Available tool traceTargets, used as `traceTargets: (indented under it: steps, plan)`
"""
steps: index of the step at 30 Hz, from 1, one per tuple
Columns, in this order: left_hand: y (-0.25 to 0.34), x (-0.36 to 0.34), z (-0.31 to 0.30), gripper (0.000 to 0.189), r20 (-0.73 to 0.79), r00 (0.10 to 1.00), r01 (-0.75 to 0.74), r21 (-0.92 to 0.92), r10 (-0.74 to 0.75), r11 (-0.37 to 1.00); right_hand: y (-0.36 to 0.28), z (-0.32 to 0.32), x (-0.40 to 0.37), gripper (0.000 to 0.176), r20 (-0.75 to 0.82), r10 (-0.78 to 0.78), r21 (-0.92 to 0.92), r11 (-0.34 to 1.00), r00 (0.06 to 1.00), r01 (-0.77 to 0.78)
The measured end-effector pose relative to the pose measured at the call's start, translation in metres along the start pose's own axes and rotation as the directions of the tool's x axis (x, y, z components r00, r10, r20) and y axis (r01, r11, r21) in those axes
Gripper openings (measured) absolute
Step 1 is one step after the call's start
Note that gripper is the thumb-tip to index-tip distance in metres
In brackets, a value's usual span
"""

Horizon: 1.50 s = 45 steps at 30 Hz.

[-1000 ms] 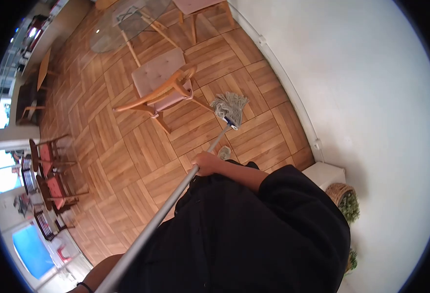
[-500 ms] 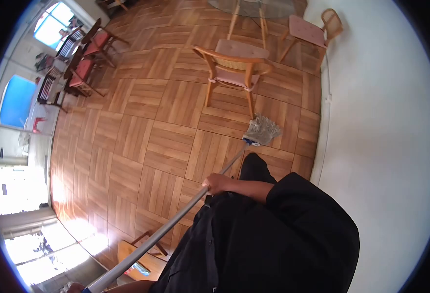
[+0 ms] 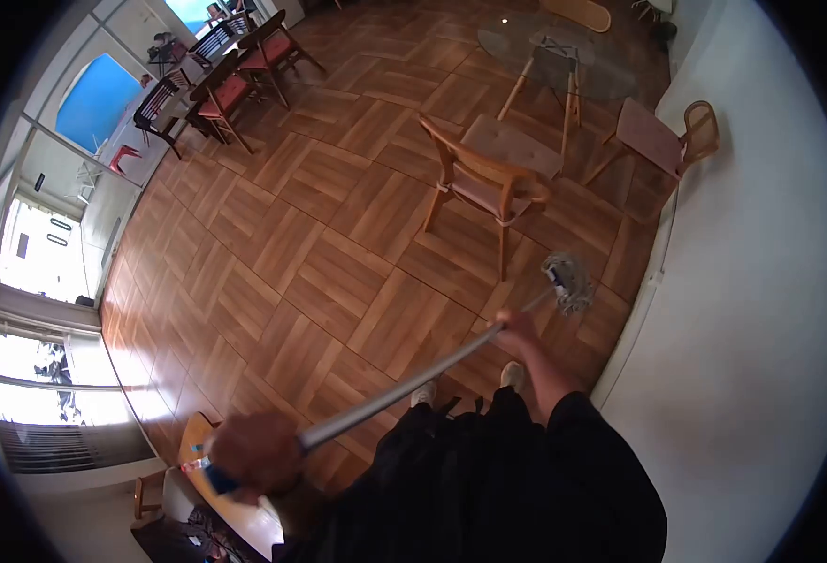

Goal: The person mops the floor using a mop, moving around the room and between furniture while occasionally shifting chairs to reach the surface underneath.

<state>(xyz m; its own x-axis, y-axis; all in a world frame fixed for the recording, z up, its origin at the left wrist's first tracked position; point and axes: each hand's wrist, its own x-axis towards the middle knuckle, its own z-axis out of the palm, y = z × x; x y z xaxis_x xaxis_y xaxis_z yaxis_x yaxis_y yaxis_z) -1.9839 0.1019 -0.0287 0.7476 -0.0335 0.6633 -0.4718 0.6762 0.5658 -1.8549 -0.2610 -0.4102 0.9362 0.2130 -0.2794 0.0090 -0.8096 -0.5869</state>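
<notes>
My left hand (image 3: pixel 256 454), smeared by motion, is wrapped round the upper end of a mop's grey pole at the lower left. Farther down the same pole (image 3: pixel 404 388), my right hand (image 3: pixel 517 334) is closed near the mop head. The grey, stringy mop head (image 3: pixel 573 284) is by the wall side, past my right hand, in front of a wooden chair with a pink seat (image 3: pixel 512 150). Part of the pole's lower end shows between my right hand and the mop head.
A glass table (image 3: pixel 564 66) and another pink-seated chair (image 3: pixel 653 136) stand beyond, near the white wall (image 3: pixel 761 310). Dark chairs with red seats (image 3: pixel 226 96) are at the upper left. A wooden table (image 3: pixel 198 433) is at the lower left. My shoes (image 3: pixel 513 375) show below.
My left hand has risen into fuller view with the pole's end. My right hand and the mop head have shifted right, towards the wall. The view has turned, and both shoes now show.
</notes>
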Motion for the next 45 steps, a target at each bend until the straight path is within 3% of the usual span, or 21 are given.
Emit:
traceTargets:
  steps: [2,3,6,9,11,13,15,16,17,20,23,26,29,33,35,36,37,38,39,42,45]
  plan:
    - [-0.084,0.009,0.026,0.033,-0.027,0.994,0.110,0.128,-0.107,0.986,0.113,-0.032,0.021,0.021,-0.021,0.147,-0.014,0.989,0.989,-0.147]
    - [-0.113,0.009,0.037,0.031,-0.079,0.978,0.207,0.187,-0.195,0.960,0.117,-0.057,0.011,0.018,-0.096,0.142,-0.181,0.971,0.985,-0.158]
    - [-0.159,-0.017,0.054,0.026,-0.201,0.916,0.394,0.303,-0.346,0.868,0.144,-0.076,0.002,0.025,-0.201,0.150,-0.248,0.948,0.968,-0.198]
    - [-0.163,-0.034,0.046,0.022,-0.123,0.950,0.309,0.271,-0.286,0.912,0.141,-0.065,-0.015,0.029,-0.213,0.175,-0.247,0.942,0.961,-0.226]
    - [-0.132,-0.039,0.035,0.022,-0.130,0.968,0.244,0.292,-0.214,0.925,0.124,-0.039,-0.019,0.029,-0.204,0.126,-0.166,0.973,0.971,-0.161]
    - [-0.081,-0.036,0.012,0.024,-0.144,0.977,0.202,0.378,-0.158,0.903,0.053,-0.039,-0.041,0.030,-0.109,0.200,-0.172,0.961,0.974,-0.217]
    - [-0.013,-0.042,-0.026,0.026,-0.145,0.981,0.184,0.478,-0.130,0.859,0.000,-0.006,-0.058,0.029,-0.088,0.219,0.050,0.975,0.972,-0.215]
    - [0.036,-0.039,-0.064,0.020,0.091,0.974,0.142,0.464,-0.207,0.874,-0.032,0.010,-0.066,0.033,-0.137,0.167,0.063,0.985,0.976,-0.160]
    - [0.071,-0.030,-0.074,0.020,0.117,0.976,0.106,0.479,-0.183,0.871,-0.064,0.029,-0.076,0.041,-0.187,0.113,0.071,0.992,0.976,-0.101]
    - [0.127,0.016,-0.036,0.022,0.149,0.987,-0.015,0.434,-0.056,0.901,-0.140,0.086,-0.102,0.039,-0.141,-0.141,0.234,0.957,0.980,0.172]
    - [0.148,0.034,-0.003,0.024,0.195,0.981,-0.077,0.335,0.011,0.939,-0.180,0.104,-0.118,0.038,0.051,-0.301,0.158,0.944,0.952,0.290]
    - [0.144,0.040,0.010,0.026,0.213,0.976,-0.094,0.246,0.041,0.965,-0.165,0.078,-0.118,0.027,0.117,-0.193,0.082,0.979,0.974,0.185]
    - [0.113,0.038,0.003,0.029,0.172,0.985,-0.053,0.167,0.024,0.984,-0.129,0.054,-0.122,0.016,0.055,-0.131,0.113,0.986,0.990,0.124]
    - [0.021,0.009,-0.025,0.033,-0.015,0.985,0.170,-0.036,-0.171,0.985,-0.036,0.031,-0.114,0.012,-0.157,0.124,0.061,0.991,0.980,-0.116]
    - [-0.034,-0.017,-0.025,0.029,-0.097,0.987,0.153,0.291,-0.129,0.944,0.019,0.011,-0.112,0.011,-0.186,0.240,0.045,0.971,0.953,-0.236]
    - [-0.058,-0.036,-0.013,0.026,-0.220,0.968,0.207,0.437,-0.120,0.875,0.044,0.002,-0.112,0.013,-0.184,0.325,0.012,0.945,0.928,-0.328]
    - [-0.079,-0.044,0.003,0.024,-0.229,0.952,0.282,0.394,-0.204,0.875,0.066,-0.004,-0.112,0.016,-0.183,0.406,-0.021,0.909,0.895,-0.416]
    - [-0.097,-0.048,0.018,0.019,-0.104,0.940,0.340,0.189,-0.325,0.921,0.085,-0.009,-0.113,0.016,-0.224,0.444,-0.084,0.878,0.867,-0.471]
    - [-0.106,-0.052,0.032,0.022,-0.050,0.924,0.381,0.180,-0.379,0.907,0.097,-0.010,-0.113,0.018,-0.269,0.475,-0.144,0.840,0.838,-0.523]
    - [-0.094,-0.044,0.029,0.021,-0.010,0.916,0.391,0.243,-0.401,0.888,0.102,0.006,-0.105,0.023,-0.282,0.439,-0.096,0.872,0.853,-0.480]
    - [-0.052,-0.033,-0.001,0.022,-0.025,0.955,0.289,0.305,-0.296,0.907,0.051,0.023,-0.093,0.022,-0.190,0.442,0.086,0.897,0.877,-0.434]
